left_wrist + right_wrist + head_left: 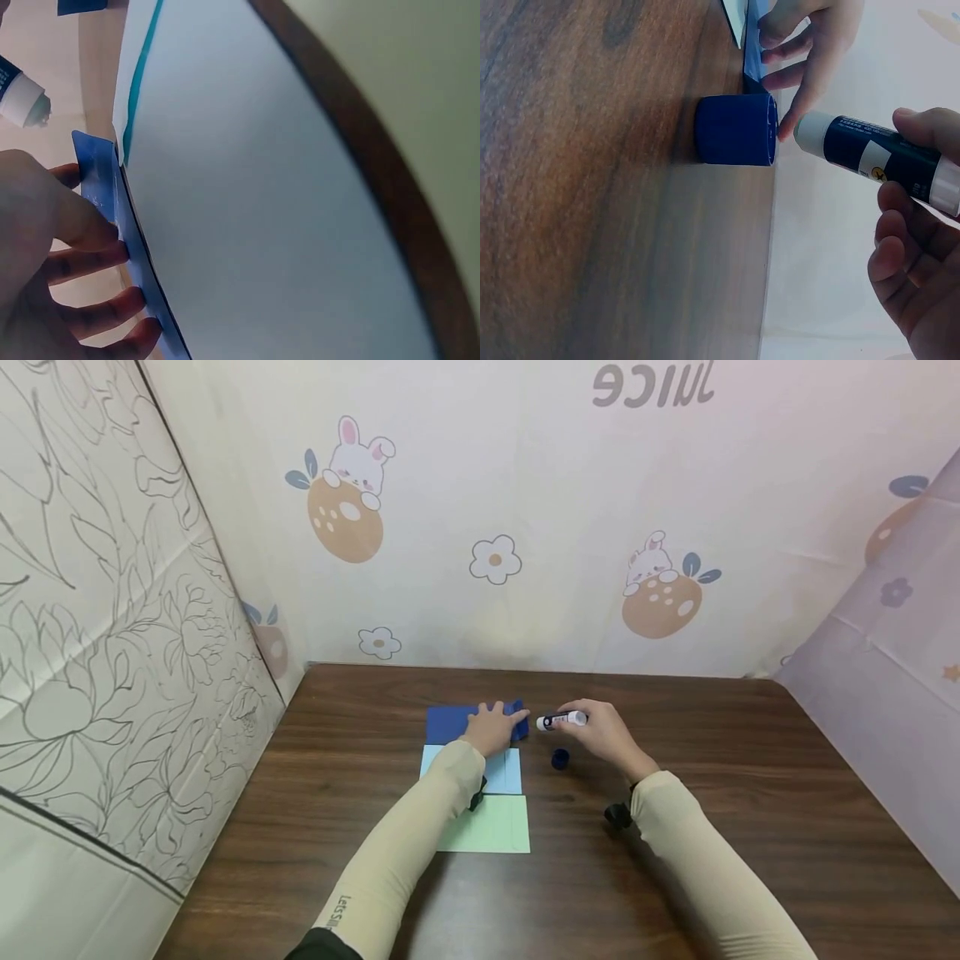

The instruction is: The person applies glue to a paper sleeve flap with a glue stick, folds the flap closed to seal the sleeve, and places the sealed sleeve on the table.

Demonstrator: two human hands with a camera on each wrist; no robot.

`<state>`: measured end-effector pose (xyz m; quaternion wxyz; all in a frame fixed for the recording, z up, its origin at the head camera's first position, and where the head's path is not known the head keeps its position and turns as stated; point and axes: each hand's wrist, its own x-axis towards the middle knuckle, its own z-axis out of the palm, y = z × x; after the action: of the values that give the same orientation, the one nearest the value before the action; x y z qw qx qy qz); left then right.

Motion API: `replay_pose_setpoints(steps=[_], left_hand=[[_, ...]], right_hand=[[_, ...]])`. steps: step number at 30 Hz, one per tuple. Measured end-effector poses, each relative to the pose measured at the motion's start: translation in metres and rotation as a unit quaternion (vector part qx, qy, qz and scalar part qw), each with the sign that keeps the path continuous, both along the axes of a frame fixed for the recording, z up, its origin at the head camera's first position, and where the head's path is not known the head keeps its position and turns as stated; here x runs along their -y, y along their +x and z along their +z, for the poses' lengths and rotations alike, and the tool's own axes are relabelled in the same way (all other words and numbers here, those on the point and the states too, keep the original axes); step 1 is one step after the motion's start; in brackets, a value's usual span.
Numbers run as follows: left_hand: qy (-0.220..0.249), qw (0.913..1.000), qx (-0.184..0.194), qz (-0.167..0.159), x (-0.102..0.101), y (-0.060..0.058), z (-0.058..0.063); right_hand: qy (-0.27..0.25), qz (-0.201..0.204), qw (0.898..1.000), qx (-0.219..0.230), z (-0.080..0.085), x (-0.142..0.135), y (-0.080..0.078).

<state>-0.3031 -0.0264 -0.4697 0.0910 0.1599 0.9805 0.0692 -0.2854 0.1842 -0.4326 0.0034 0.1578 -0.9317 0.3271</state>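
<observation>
My right hand (603, 735) holds a glue stick (561, 721) between thumb and fingers, its uncapped end pointing left. In the right wrist view the glue stick (877, 154) has a dark blue label and a white collar. My left hand (491, 731) rests on a dark blue paper (446, 725) with its fingers spread. At that paper's right end a folded flap (97, 169) stands up beside the left thumb and finger. The glue tip is apart from the paper. The blue cap (735, 129) stands on the table below the right hand.
Nearer than the dark blue paper lie a light blue paper (510, 768) and a light green paper (495, 827), partly under the left forearm. All are on a brown wooden table (360, 777). A patterned wall covering (450, 485) rises behind its back edge.
</observation>
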Motion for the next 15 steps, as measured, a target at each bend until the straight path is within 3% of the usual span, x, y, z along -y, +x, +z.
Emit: replay_pose_setpoints(steps=[6,15], left_hand=[[0.034,0.9992,-0.021,0.007,0.0036,0.0009,-0.0026],[0.071,0.9969,-0.028,0.019,0.0068,0.0089,0.0038]], right_hand=[[-0.004,0.0,1.0,-0.003,0.0004,0.0005,0.0021],[-0.005,-0.001,1.0,-0.007,-0.0012,-0.0018,0.0022]])
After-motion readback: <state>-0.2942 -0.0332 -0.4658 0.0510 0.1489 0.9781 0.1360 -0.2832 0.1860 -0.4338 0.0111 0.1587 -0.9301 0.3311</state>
